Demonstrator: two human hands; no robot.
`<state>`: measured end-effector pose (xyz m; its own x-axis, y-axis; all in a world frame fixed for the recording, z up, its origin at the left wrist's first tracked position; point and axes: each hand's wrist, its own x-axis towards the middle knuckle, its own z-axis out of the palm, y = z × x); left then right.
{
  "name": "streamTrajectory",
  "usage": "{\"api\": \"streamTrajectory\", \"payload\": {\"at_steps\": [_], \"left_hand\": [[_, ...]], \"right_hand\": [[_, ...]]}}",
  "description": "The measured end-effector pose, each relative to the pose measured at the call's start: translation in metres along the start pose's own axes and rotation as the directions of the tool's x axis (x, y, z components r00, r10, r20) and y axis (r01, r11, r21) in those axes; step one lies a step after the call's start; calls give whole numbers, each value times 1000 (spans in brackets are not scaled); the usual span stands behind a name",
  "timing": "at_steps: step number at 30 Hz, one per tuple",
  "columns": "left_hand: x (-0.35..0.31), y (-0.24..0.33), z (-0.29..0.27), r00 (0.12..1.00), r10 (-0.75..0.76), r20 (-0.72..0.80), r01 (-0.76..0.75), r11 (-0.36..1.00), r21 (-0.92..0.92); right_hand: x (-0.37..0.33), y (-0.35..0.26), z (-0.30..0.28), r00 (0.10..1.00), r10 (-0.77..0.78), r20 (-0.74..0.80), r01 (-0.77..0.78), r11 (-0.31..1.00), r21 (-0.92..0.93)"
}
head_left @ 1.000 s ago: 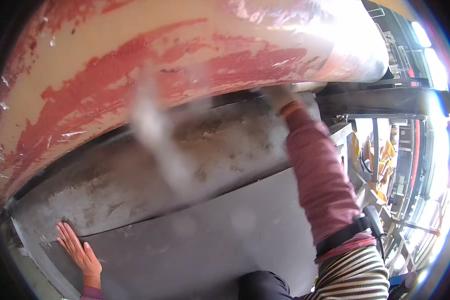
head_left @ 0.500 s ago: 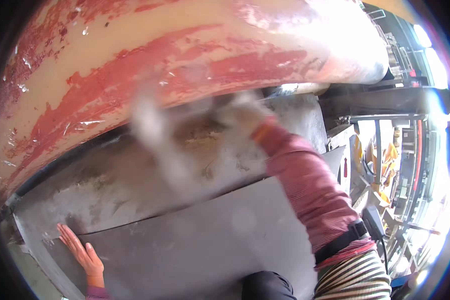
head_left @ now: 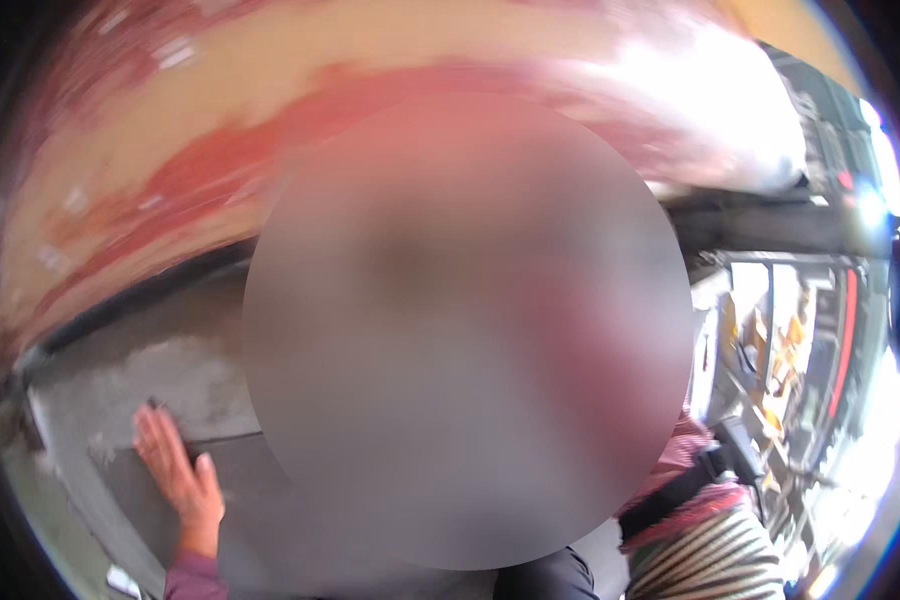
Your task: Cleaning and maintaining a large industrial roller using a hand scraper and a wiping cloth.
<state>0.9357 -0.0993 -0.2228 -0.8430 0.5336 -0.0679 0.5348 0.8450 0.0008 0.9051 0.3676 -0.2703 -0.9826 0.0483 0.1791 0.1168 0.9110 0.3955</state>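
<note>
My left hand (head_left: 182,478) is at the lower left, fingers stretched out, against the grey sheet-like surface (head_left: 255,520). Its fingertips lie close to a dark seam between that smooth part and a scuffed, paler part (head_left: 175,375). From the lower right my right arm reaches forward in a reddish striped sleeve (head_left: 682,458) with a black strap. A large round blur covers the middle of the view, so my right hand and anything in it are hidden. Across the top bulges a big rounded body, cream with worn red patches (head_left: 210,150).
A dark beam (head_left: 770,228) runs along the right behind the rounded body. Farther right stand racks with yellow and white pieces (head_left: 780,350). My dark-clad knee (head_left: 545,578) shows at the bottom edge, beside striped cloth (head_left: 705,565).
The view has shifted slightly. My left hand appears a little higher and farther right, still flat. My right hand, smeared near the rounded body's lower edge before, is now behind the blur.
</note>
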Motion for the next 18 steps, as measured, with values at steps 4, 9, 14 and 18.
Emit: {"api": "streamTrajectory", "payload": {"at_steps": [4,9,14,18], "left_hand": [[11,25,12,996,59,-65,-71,977,-199],[-13,-15,-5,994,-4,-112,-40,922,-386],[-61,-138,-2,925,-356,-131,339,931,-134],[-66,-159,7,968,-252,-4,248,954,-169]], "right_hand": [[6,55,12,988,-80,131,46,968,249],[31,63,58,982,-131,133,91,958,271],[48,-68,-4,818,-572,-57,557,813,-170],[97,-180,-21,866,-499,-36,471,790,392]]}}
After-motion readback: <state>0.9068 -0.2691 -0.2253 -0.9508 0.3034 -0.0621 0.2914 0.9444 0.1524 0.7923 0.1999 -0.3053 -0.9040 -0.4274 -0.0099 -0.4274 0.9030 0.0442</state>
